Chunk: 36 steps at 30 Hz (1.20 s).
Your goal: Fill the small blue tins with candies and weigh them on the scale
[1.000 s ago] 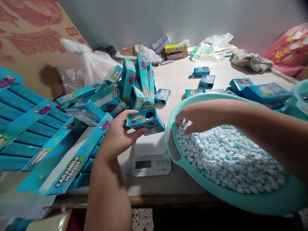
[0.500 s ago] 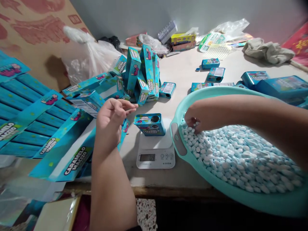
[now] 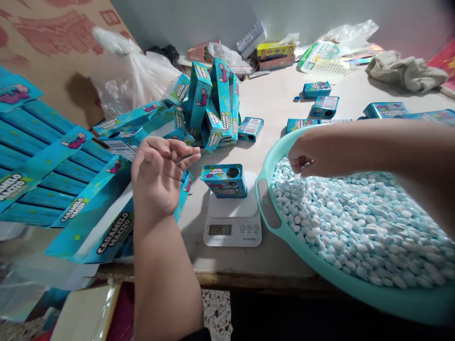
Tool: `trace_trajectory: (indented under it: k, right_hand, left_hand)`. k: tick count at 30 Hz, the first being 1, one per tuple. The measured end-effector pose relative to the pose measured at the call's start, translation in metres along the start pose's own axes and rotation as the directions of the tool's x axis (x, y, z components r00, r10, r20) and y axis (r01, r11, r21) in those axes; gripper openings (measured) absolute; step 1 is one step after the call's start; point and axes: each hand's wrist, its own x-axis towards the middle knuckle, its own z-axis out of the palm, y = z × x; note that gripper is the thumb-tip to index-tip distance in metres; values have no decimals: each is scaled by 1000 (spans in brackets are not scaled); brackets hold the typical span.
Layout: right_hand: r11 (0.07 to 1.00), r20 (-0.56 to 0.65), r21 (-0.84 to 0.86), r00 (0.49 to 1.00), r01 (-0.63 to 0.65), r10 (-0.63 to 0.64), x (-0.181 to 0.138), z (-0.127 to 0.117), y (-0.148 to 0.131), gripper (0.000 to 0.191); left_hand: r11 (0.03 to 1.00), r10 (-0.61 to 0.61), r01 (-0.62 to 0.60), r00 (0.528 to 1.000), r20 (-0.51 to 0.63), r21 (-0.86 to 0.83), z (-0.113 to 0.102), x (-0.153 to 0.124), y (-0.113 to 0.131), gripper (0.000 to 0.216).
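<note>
Blue cardboard candy box (image 3: 224, 180) sits on the white digital scale (image 3: 232, 222). My right hand (image 3: 313, 154) pinches pale blue tablets (image 3: 351, 222) over the teal basin (image 3: 266, 208); my left hand (image 3: 158, 173) hovers open, empty. Filling comes next, I judge.

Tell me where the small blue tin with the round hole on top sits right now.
The blue tin stands on the white kitchen scale near the table's front edge, between the open left hand and the teal basin of candies.

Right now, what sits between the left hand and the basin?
In the head view, the blue tin on the scale sits between left hand and basin.
</note>
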Motion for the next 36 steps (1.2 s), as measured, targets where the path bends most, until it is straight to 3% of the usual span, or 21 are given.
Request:
trace_trajectory:
  k: [2, 6, 8, 12, 16, 18, 22, 26, 31, 36]
  right_hand:
    - [997, 79, -81, 997, -9, 16, -1, -6, -3, 12]
    - [984, 100, -163, 991, -69, 86, -3, -16, -10, 13]
    - [987, 83, -158, 995, -44, 57, -4, -20, -14, 12]
    - [995, -153, -54, 984, 87, -95, -4, -27, -26, 15]
    - [962, -400, 90, 894, 256, -201, 3, -26, -50, 11]
    - [928, -454, 136, 854, 347, -253, 9, -23, -62, 12]
    - [884, -369, 132, 850, 449, -377, 21, -14, -79, 18]
    - [868, -293, 145, 859, 474, -420, 27, -6, -84, 21]
    - [855, -321, 195, 855, 480, -407, 23, -1, -82, 32]
    - [873, -383, 166, 846, 458, -371, 11, -13, -73, 32]
  left_hand:
    - [999, 41, -41, 999, 13, 12, 1, -1, -5, 42]
    - [996, 59, -64, 994, 87, 58, 5, -3, -15, 36]
    - [996, 34, -42, 993, 114, 75, 8, -3, -19, 35]
    - [993, 19, -28, 997, 75, 114, 15, -4, -26, 32]
    - [993, 13, -16, 999, 32, 115, 20, -4, -28, 28]
    - [993, 9, -11, 1000, 14, 121, 22, -4, -27, 27]
    - [986, -9, 12, 1000, -19, 165, 21, -6, -23, 26]
    - [984, -14, 20, 999, -36, 175, 20, -6, -19, 27]
    - [986, -22, 33, 997, -70, 165, 20, -6, -18, 30]
    - [977, -15, 27, 998, -59, 209, 17, -7, -17, 30]
